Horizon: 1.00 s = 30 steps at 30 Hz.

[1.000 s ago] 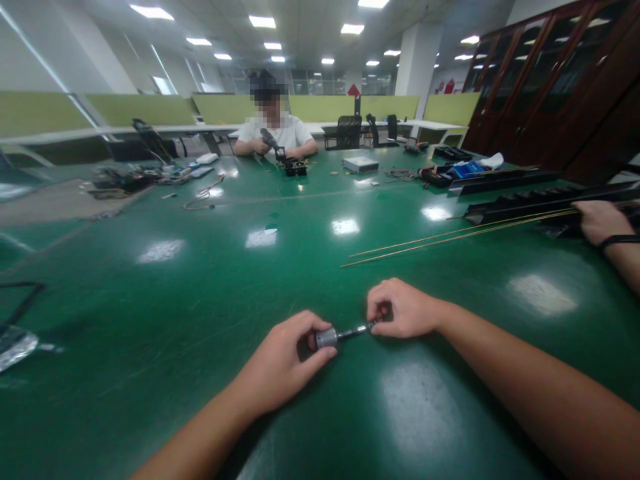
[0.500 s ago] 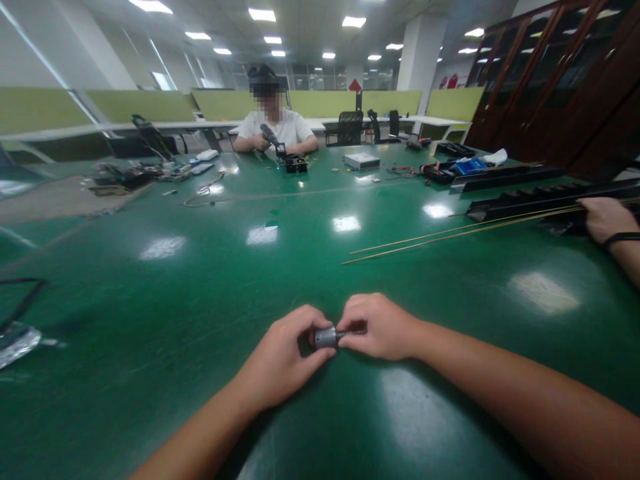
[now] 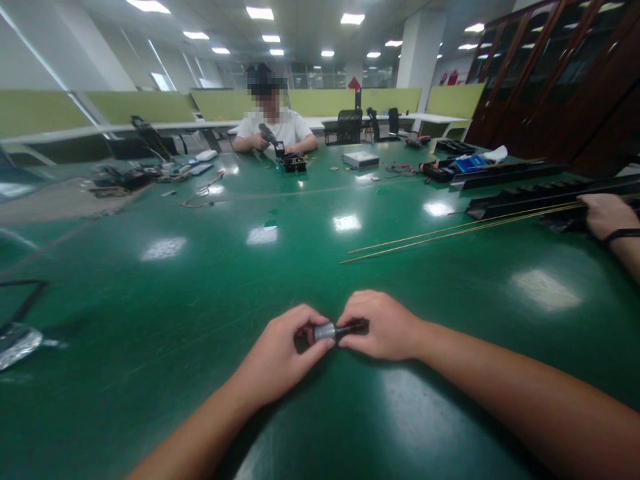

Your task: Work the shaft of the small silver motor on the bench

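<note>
Just above the green table, my left hand (image 3: 285,350) pinches a small grey metal cylinder (image 3: 325,332) between thumb and fingers. From the cylinder's right end a thin dark shaft (image 3: 346,330) runs straight into my right hand (image 3: 381,325). The thumb and fingertips of that hand are closed round the shaft, and its far end is partly hidden in the palm. Both hands sit close together, with the cylinder and shaft lying level between them.
Thin brass-coloured rods (image 3: 415,246) extend over the table from another person's hand (image 3: 609,217) at right, beside black metal channels (image 3: 530,200). Across the table a co-worker (image 3: 274,127) holds a power tool (image 3: 269,135). A white box (image 3: 361,160) lies at the back.
The cylinder has turned slightly about its length, and my right fingers have shifted a little on the shaft, showing more of it. Both hands stay in nearly the same place.
</note>
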{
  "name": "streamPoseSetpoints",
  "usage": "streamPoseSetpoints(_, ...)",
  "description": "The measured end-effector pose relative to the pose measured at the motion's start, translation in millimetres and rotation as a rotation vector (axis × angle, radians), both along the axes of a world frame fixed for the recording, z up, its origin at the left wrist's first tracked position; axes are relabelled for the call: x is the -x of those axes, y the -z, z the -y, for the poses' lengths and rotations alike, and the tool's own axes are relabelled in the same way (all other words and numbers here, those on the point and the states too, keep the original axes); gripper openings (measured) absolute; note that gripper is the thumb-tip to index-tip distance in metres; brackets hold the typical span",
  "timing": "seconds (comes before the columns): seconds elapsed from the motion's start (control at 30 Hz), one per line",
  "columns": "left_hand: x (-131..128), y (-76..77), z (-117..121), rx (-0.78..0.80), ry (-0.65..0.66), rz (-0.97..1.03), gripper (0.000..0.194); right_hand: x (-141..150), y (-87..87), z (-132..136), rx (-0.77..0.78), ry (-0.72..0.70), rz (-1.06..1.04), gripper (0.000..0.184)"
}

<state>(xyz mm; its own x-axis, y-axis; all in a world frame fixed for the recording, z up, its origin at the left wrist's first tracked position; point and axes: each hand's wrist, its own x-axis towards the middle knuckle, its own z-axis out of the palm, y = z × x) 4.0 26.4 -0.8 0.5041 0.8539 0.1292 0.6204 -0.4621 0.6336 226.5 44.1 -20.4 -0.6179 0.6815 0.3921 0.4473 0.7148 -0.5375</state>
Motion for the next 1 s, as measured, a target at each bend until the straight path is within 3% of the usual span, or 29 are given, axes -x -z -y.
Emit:
streamPoseSetpoints(0.63, 3, 0.7, 1, 0.019, 0.022, -0.011, 0.014, -11, -3.6, -2, 0.005, -0.02, 0.041, 0.006)
streamPoseSetpoints(1.0, 3, -0.1, 2, 0.037, 0.021, 0.012, 0.014, -42, -10.8, -23, 0.339, -0.061, 0.099, 0.007)
